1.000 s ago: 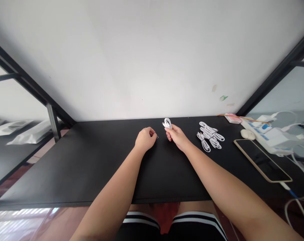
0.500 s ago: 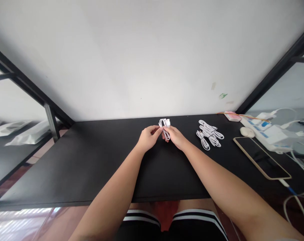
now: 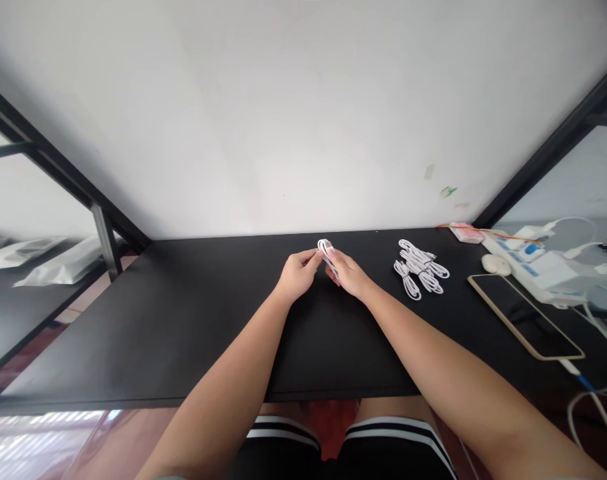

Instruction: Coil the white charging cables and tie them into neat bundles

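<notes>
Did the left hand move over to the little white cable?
Yes. The left hand has moved right across the black table, toward the pile of white cables, and now meets the right hand at the coiled white cable.

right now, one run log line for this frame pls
left hand: grips coiled white cable | right hand: grips same cable | cable pile: on black table, right of hands | phone: flat, far right

White cable coil (image 3: 326,252) — black table (image 3: 183,320).
</notes>
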